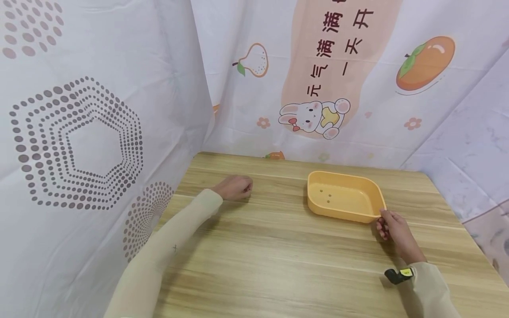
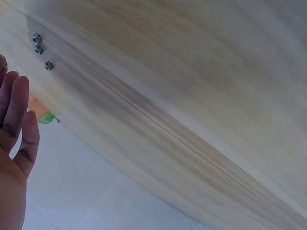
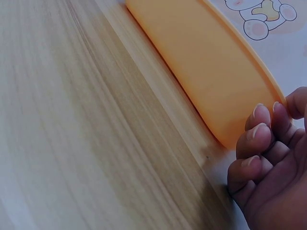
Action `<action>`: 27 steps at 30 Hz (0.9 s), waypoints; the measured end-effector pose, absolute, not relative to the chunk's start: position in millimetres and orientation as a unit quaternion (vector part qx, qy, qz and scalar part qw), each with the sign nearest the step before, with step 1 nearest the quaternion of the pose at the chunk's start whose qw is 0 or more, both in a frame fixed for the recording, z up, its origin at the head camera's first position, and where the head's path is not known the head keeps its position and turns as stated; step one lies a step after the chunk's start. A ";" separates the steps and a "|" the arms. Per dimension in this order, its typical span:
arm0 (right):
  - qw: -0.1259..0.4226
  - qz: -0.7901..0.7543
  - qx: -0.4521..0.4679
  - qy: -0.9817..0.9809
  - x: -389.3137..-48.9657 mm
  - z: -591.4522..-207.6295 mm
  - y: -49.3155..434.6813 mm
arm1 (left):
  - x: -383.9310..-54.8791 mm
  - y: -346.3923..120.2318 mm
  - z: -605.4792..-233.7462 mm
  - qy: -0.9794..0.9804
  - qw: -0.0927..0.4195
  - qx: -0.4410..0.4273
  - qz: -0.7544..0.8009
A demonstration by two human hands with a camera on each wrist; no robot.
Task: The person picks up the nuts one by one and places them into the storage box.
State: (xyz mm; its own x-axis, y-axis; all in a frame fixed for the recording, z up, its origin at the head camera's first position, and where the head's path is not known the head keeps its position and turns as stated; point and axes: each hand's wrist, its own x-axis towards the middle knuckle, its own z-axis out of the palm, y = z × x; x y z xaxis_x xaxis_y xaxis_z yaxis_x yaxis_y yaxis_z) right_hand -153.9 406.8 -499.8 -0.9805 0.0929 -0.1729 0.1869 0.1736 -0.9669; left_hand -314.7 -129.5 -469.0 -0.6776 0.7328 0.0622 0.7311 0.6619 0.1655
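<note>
My right hand (image 1: pixel 393 229) pinches the near right corner of a yellow-orange plastic tray (image 1: pixel 346 216). Its thumb and index finger meet at the rim; the other fingers curl below, outside the wall. Three small nuts (image 1: pixel 329 195) lie on the tray's floor, towards its left. Over the table's far left part, my left hand (image 1: pixel 234 187) has bent fingers, and its thumb and index tips are mostly cut off in the left wrist view. I cannot tell whether they pinch anything. Three metal hex nuts (image 2: pixel 39 49) lie on the table just beyond those fingers, hidden in the head view.
The wood-grain table (image 1: pixel 270 260) ends at a printed white curtain (image 1: pixel 242 119) behind. More curtain (image 1: pixel 171 101) hangs close along the left side, beside my left sleeve. A black wrist device (image 1: pixel 397 276) sticks out from my right cuff.
</note>
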 end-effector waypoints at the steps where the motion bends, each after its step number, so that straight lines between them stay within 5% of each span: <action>1: 0.037 -0.636 0.090 0.765 -154.2 -500.0 407.0 | -315.0 -128.8 -469.1 0.912 0.004 0.402 0.086; 27: 0.032 -0.646 0.094 0.757 -155.3 -500.4 406.9 | -320.8 -94.1 -465.6 0.899 -0.011 0.433 0.059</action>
